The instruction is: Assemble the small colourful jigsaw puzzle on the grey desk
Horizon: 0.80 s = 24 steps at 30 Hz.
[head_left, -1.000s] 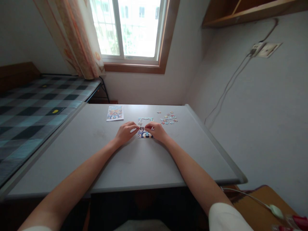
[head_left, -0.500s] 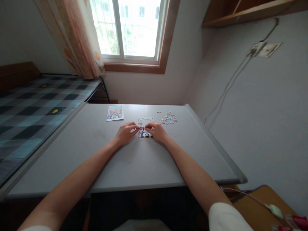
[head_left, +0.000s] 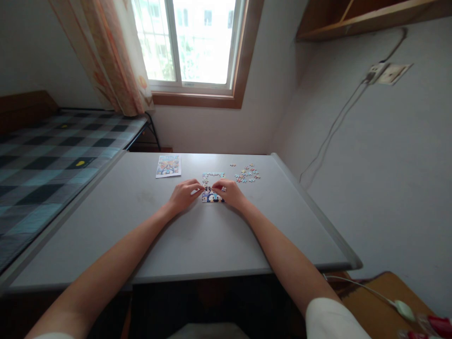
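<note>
A partly assembled jigsaw puzzle (head_left: 214,197) lies on the table in front of me, its lower part joined and a frame of pieces around a gap above. My left hand (head_left: 185,193) is at its left side, thumb and forefinger pinched at a small dark puzzle piece (head_left: 208,189). From the right, my right hand (head_left: 229,191) pinches at the same spot, covering part of the puzzle's right side. The exact grip of the fingertips is too small to see. Loose puzzle pieces (head_left: 243,178) are scattered just beyond my right hand.
A printed picture sheet (head_left: 168,165) lies at the back left of the grey table (head_left: 205,240). A checked bed (head_left: 70,141) stands to the left, beneath a curtain. The wall with a socket (head_left: 391,74) and hanging cable is to the right. A wooden stool-like surface (head_left: 391,294) sits low right.
Both hands stay at the same place on the puzzle, with hardly any visible movement. The view has shifted very slightly.
</note>
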Each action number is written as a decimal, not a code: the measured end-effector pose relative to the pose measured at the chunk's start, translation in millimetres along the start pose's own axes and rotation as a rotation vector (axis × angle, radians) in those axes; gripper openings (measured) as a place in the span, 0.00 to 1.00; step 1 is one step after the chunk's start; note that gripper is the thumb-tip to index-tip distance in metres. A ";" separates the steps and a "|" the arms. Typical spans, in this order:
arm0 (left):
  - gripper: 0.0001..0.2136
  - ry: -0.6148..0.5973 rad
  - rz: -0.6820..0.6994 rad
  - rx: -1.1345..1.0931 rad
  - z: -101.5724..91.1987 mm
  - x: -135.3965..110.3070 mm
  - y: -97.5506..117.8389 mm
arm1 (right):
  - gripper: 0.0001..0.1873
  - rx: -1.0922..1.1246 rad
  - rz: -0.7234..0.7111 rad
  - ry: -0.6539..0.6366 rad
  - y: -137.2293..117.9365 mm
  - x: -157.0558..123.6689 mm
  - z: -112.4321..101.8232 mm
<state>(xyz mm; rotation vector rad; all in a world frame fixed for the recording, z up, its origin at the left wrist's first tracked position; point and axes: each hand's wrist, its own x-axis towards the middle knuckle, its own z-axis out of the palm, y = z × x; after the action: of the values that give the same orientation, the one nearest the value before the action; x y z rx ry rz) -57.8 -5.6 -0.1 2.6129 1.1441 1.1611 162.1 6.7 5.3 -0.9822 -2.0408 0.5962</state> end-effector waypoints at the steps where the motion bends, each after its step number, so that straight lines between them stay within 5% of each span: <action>1: 0.08 0.003 0.001 -0.002 -0.2 0.1 0.1 | 0.05 -0.002 -0.001 0.000 0.0 -0.1 0.0; 24: 0.10 -0.023 -0.004 -0.015 -0.9 1.4 2.5 | 0.05 -0.016 -0.002 -0.021 2.3 -0.7 0.6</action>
<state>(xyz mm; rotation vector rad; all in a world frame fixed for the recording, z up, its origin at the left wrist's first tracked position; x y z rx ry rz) -56.3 -6.7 2.3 2.6049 1.1308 1.1309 162.9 7.4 3.2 -0.9873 -2.0676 0.5924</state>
